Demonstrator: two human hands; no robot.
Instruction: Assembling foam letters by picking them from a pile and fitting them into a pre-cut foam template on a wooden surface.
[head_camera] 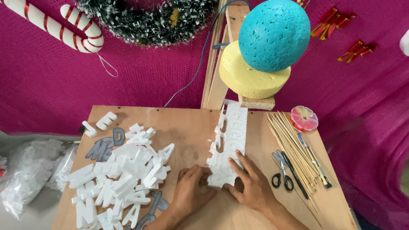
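A craft workshop for festive decorations is shown. A plywood counter (186,126) is loaded with a heap of white foam letters (118,178), scissors (282,172) and wooden skewers (293,147). Behind it, a magenta backdrop (29,84) is hung with a tinsel wreath (152,13) and a candy cane (59,26).

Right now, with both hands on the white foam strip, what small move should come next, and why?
Probably press out the next letter: the left hand and right hand pinch the near end of the foam strip, where outlined letters remain uncut, beside the pile of cut letters.
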